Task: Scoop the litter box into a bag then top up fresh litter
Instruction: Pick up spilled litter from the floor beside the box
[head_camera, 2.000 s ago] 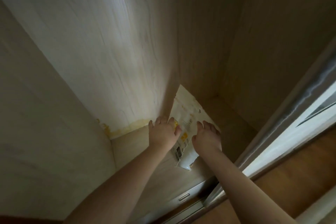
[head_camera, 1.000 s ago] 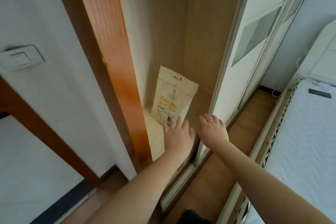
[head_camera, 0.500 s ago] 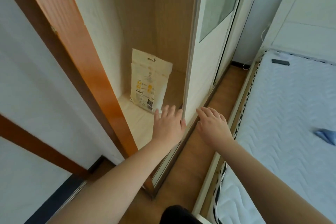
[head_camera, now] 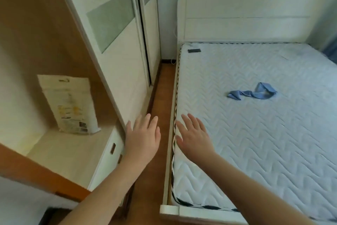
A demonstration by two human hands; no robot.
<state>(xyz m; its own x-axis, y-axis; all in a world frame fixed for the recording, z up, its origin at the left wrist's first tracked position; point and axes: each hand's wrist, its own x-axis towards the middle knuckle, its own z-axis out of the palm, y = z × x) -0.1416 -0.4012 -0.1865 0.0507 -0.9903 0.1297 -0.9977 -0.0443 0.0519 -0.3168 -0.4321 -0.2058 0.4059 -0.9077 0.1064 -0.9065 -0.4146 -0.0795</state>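
A cream litter bag (head_camera: 68, 105) with yellow print stands upright on the shelf inside the open wardrobe at the left, leaning on the back panel. My left hand (head_camera: 142, 138) hovers with fingers spread above the wood floor, just right of the wardrobe's drawer front, empty and apart from the bag. My right hand (head_camera: 194, 138) is spread flat over the left edge of the mattress and holds nothing. No litter box or scoop is in view.
The wardrobe shelf (head_camera: 60, 153) sits above drawers (head_camera: 113, 149). A white sliding door (head_camera: 113, 42) stands beside the open bay. A narrow wood floor strip (head_camera: 158, 108) runs between wardrobe and bed. On the quilted mattress (head_camera: 264, 124) lies a twisted blue cloth (head_camera: 252, 93).
Both hands let go of the litter bag and drew back out of the wardrobe. The view swung right, from the wardrobe interior to the bed.
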